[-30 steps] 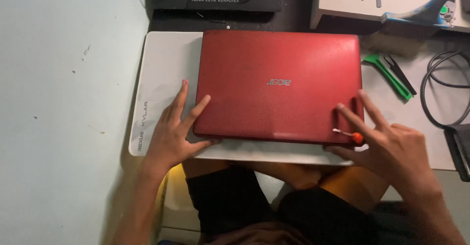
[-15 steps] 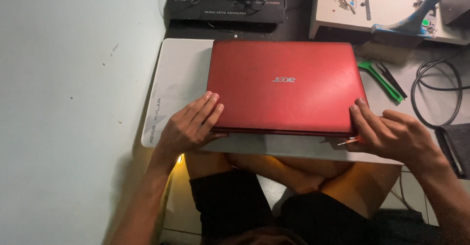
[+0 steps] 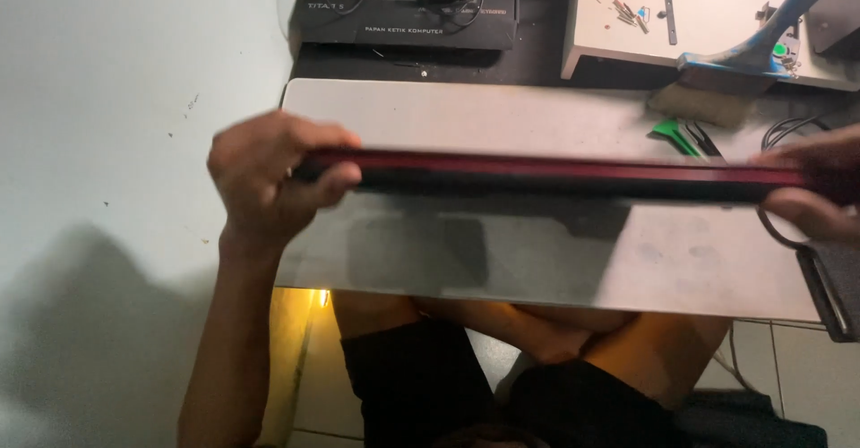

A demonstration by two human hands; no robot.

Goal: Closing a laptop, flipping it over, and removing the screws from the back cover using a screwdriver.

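Closed red laptop (image 3: pixel 555 172) being held edge-on above the pale grey work mat (image 3: pixel 537 251).
Left hand (image 3: pixel 269 184) is gripping its left end, fingers curled over the edge; right hand (image 3: pixel 811 193) is clasping the right end, thumb underneath.

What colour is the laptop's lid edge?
Red, above a dark base; the laptop shows edge-on in the head view.

The left hand (image 3: pixel 269 179) clamps the red laptop (image 3: pixel 555 172) at its left end; the right hand (image 3: pixel 820 193) grips its right end.
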